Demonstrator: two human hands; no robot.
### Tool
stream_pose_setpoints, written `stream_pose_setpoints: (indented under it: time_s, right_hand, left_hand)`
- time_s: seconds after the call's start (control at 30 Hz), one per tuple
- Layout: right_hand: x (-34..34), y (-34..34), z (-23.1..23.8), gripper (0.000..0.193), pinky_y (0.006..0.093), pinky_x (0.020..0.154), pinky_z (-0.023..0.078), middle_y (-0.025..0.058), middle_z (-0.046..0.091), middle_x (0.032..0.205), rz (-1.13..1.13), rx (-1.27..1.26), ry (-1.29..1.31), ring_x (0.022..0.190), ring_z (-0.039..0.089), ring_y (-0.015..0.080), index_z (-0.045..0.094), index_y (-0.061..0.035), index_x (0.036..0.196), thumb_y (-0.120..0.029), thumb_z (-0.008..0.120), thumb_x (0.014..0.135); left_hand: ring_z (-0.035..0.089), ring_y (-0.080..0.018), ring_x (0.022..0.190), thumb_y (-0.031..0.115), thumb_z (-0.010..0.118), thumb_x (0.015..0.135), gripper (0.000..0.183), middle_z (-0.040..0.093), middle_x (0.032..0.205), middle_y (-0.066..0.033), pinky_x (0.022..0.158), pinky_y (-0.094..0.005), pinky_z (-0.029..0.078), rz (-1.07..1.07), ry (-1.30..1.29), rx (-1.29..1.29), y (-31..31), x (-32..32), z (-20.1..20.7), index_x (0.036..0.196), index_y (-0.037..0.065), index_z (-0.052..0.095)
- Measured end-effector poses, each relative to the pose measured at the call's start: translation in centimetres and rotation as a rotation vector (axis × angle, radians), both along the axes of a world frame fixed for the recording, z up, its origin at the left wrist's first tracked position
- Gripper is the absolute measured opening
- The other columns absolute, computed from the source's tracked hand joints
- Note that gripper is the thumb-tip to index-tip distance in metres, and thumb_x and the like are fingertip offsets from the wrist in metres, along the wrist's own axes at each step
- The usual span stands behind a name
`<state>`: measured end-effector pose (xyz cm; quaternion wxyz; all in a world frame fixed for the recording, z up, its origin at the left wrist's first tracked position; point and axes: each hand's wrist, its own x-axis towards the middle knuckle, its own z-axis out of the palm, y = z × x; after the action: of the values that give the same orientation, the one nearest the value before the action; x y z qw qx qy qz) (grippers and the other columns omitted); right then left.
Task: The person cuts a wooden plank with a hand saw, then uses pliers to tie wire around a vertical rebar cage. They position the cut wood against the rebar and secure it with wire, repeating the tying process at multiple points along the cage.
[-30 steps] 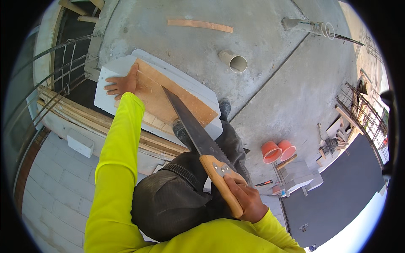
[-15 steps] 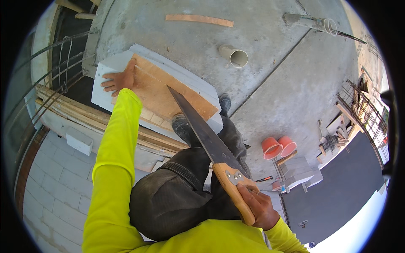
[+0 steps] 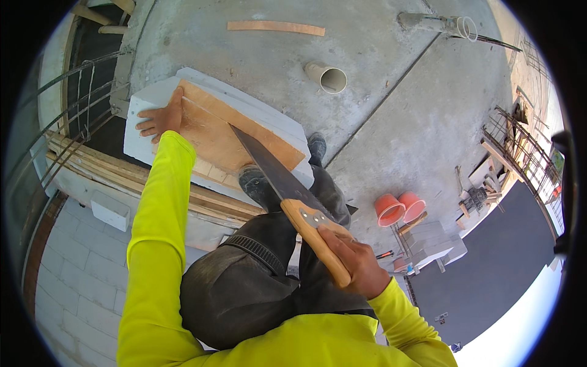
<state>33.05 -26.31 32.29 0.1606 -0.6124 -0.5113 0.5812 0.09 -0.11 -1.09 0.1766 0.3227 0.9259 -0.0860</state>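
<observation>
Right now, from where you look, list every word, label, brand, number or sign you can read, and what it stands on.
None can be read.
Saw in the right hand: no legible marking.
Brown board under the left hand: a pale line, no lettering.
Red buckets: too small to tell.

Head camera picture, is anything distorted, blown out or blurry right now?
In the head view, the pale blockwork bows near the rim; also in the head view, the bright patch lower right looks washed out, while the handsaw and right hand show no obvious blur.
</observation>
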Motion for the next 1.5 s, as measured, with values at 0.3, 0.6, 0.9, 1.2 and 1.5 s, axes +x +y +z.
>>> stream_pose_setpoints:
  time_s: [0.3,0.6,0.9,1.2,1.5]
  right_hand:
    - [0.5,-3.6,5.6,0.067,0.0433,0.088,0.057,0.0196,0.073,0.099,-0.032,-0.064,-0.111,0.084,0.074,0.0347,0.053,0.0038,0.139,-0.006,0.076,0.077]
    - [-2.7,-2.8,-3.7,0.075,0.044,0.087,0.056,0.0215,0.069,0.109,-0.054,-0.001,-0.027,0.094,0.07,0.0387,0.044,-0.0018,0.147,-0.005,0.072,0.077]
    - [-0.8,-0.9,-4.8,0.075,0.0438,0.084,0.057,0.0216,0.071,0.105,-0.015,-0.042,0.017,0.093,0.07,0.04,0.047,-0.0012,0.145,-0.003,0.073,0.075]
    - [1.5,-4.2,6.8,0.06,0.0428,0.083,0.058,0.0157,0.073,0.087,-0.002,-0.102,-0.134,0.074,0.074,0.0293,0.058,0.005,0.134,-0.001,0.075,0.077]
    - [-5.7,-1.0,-12.8,0.07,0.0454,0.086,0.057,0.0243,0.065,0.122,-0.086,0.0,-0.011,0.103,0.067,0.0419,0.047,-0.0045,0.144,-0.004,0.067,0.077]
  left_hand:
    - [-0.007,-0.0477,0.153,0.08,0.076,0.061,0.15,-0.008,0.164,-0.0321,0.12,-0.0656,0.006,0.004,-0.025,0.06,0.0,0.5,0.8,0.16,0.001,-0.005]
    - [-0.007,-0.0487,0.153,0.077,0.077,0.061,0.148,-0.007,0.164,-0.0327,0.12,-0.0654,0.005,0.007,-0.031,0.016,0.1,1.0,1.7,0.16,0.001,-0.003]
    - [-0.007,-0.0481,0.154,0.077,0.077,0.06,0.149,-0.007,0.164,-0.0325,0.119,-0.0658,0.005,0.019,-0.022,0.051,0.0,0.6,1.1,0.161,0.003,-0.005]
    - [-0.005,-0.0485,0.153,0.081,0.074,0.06,0.147,-0.007,0.165,-0.0324,0.119,-0.0661,0.006,0.004,0.007,0.052,-0.5,0.5,0.6,0.161,0.004,0.0]
    - [0.009,-0.0431,0.152,0.053,0.075,0.082,0.096,0.02,0.161,-0.0225,0.118,-0.0685,0.001,-0.884,-0.11,0.342,-2.0,5.0,3.7,0.155,0.012,0.027]
